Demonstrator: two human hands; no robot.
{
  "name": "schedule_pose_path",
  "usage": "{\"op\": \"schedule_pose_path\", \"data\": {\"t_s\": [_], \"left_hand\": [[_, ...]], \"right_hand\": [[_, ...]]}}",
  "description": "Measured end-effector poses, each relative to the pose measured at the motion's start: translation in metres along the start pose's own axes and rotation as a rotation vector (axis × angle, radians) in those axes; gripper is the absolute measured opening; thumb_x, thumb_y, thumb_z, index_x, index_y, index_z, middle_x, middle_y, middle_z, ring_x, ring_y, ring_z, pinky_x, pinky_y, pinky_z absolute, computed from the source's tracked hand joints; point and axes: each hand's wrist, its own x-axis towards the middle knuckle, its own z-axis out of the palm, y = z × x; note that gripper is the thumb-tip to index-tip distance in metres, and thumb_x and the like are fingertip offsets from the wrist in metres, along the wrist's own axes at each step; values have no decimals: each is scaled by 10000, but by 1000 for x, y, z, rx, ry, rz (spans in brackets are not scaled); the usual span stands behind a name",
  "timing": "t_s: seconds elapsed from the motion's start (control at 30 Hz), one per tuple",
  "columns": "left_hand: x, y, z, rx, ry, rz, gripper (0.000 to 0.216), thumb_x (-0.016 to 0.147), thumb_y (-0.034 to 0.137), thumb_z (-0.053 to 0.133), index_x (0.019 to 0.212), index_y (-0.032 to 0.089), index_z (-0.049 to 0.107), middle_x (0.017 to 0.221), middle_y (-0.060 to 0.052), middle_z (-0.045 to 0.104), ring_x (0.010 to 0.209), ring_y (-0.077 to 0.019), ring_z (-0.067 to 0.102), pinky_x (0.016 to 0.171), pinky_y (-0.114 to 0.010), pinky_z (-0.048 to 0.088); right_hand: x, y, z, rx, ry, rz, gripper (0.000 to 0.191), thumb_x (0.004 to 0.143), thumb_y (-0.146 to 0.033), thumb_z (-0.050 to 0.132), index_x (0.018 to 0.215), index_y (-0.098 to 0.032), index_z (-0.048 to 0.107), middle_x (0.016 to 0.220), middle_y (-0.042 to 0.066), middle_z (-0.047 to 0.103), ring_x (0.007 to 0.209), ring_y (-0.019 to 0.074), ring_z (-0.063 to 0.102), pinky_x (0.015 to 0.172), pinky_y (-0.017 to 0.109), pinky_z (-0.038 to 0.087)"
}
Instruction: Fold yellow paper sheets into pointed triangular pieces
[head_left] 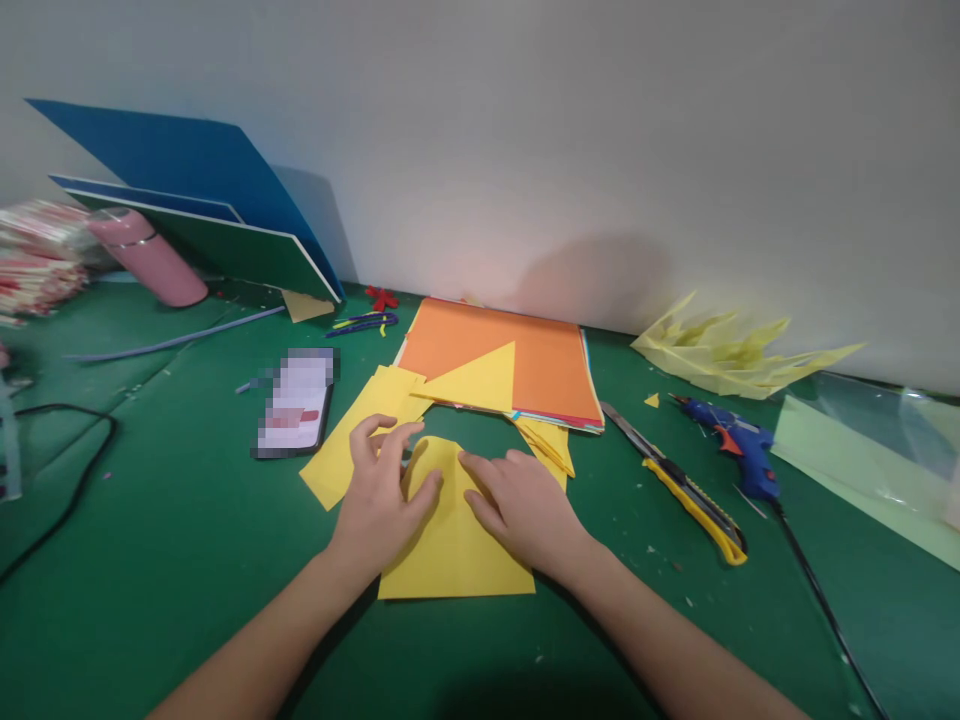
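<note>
A yellow sheet of paper (459, 560) lies flat in front of me, with a faint crease down its middle and its far corners angled in. My left hand (382, 490) rests along its left side, fingers curved and apart, the thumb over the paper. On the right side, my right hand (525, 500) has its index finger stretched to the far edge near the crease and its thumb on the sheet. Neither hand grips anything. Just beyond lie more yellow paper pieces (330, 475) and a folded yellow triangle (484, 380) on a stack of orange paper (465, 335).
To the right lie a yellow utility knife (690, 500) with its blade out, a blue glue gun (731, 435) with a black cord, and a pale yellow paper piece (720, 360). Leftward are a phone (300, 400), a pink bottle (154, 260) and leaning blue boards (195, 155).
</note>
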Motion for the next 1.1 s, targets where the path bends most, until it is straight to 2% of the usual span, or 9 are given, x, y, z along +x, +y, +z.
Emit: {"op": "schedule_pose_path", "data": {"t_s": [0.17, 0.23, 0.4, 0.5, 0.57, 0.63, 0.73, 0.8, 1.1], "left_hand": [[1, 7, 1, -170, 146, -40, 382, 774, 216, 576, 1136, 271, 469, 1183, -78, 292, 1002, -207, 478, 720, -362, 582], [3, 6, 1, -211, 157, -76, 392, 760, 205, 577, 1129, 272, 464, 1167, -81, 299, 1047, -222, 446, 700, -349, 581], [4, 2, 3, -262, 133, -145, 385, 754, 172, 551, 1120, 267, 480, 1169, -74, 298, 951, -182, 494, 717, -351, 569], [4, 0, 5, -327, 150, -171, 416, 751, 164, 552, 1143, 263, 453, 1135, -70, 325, 889, -160, 533, 663, -312, 559], [4, -2, 5, -351, 123, -115, 379, 764, 137, 520, 1120, 247, 452, 1076, -61, 392, 818, -141, 551, 636, -290, 544], [4, -3, 3, -306, 26, 6, 311, 766, 80, 468, 1037, 231, 488, 979, -43, 488, 769, -139, 554, 648, -294, 530], [4, -4, 0, -177, -137, 213, 281, 759, 14, 413, 906, 218, 540, 870, -32, 583, 801, -167, 568, 697, -325, 514], [5, -4, -2, -115, -193, 319, 259, 785, 16, 410, 849, 212, 566, 851, -37, 609, 819, -179, 573, 711, -338, 505], [14, -3, -11, -98, -349, 514, 225, 846, 59, 432, 825, 186, 617, 894, -69, 661, 864, -196, 576, 777, -368, 501]], "right_hand": [[0, 1, 2, -8, 6, -12, 406, 950, -313, 418, 1310, -141, 491, 868, 87, 696, 774, 244, 567, 648, 342, 365], [-1, 2, 3, -18, 20, -28, 422, 953, -320, 413, 1326, -133, 477, 838, 88, 689, 764, 241, 565, 646, 342, 364], [-1, 4, 7, -62, 44, -67, 475, 964, -394, 394, 1349, -122, 458, 770, 90, 662, 727, 235, 556, 626, 341, 356], [-1, 4, 8, -84, 51, -80, 494, 963, -422, 388, 1349, -123, 460, 750, 88, 650, 718, 235, 548, 614, 338, 350], [-1, 4, 8, -89, 43, -79, 493, 960, -422, 398, 1349, -125, 461, 749, 86, 648, 718, 235, 545, 610, 336, 345], [-1, 4, 7, -88, 25, -71, 494, 955, -419, 412, 1353, -129, 456, 760, 85, 654, 726, 237, 547, 611, 335, 342], [-1, 4, 7, -75, 8, -63, 494, 952, -412, 427, 1358, -131, 445, 802, 87, 669, 744, 243, 554, 621, 339, 344], [-1, 3, 7, -63, 11, -62, 491, 953, -408, 428, 1354, -126, 444, 827, 88, 677, 745, 241, 555, 631, 340, 348], [-2, 6, 11, -73, 36, -91, 481, 954, -405, 429, 1344, -124, 460, 785, 77, 663, 714, 229, 544, 627, 332, 339]]}}
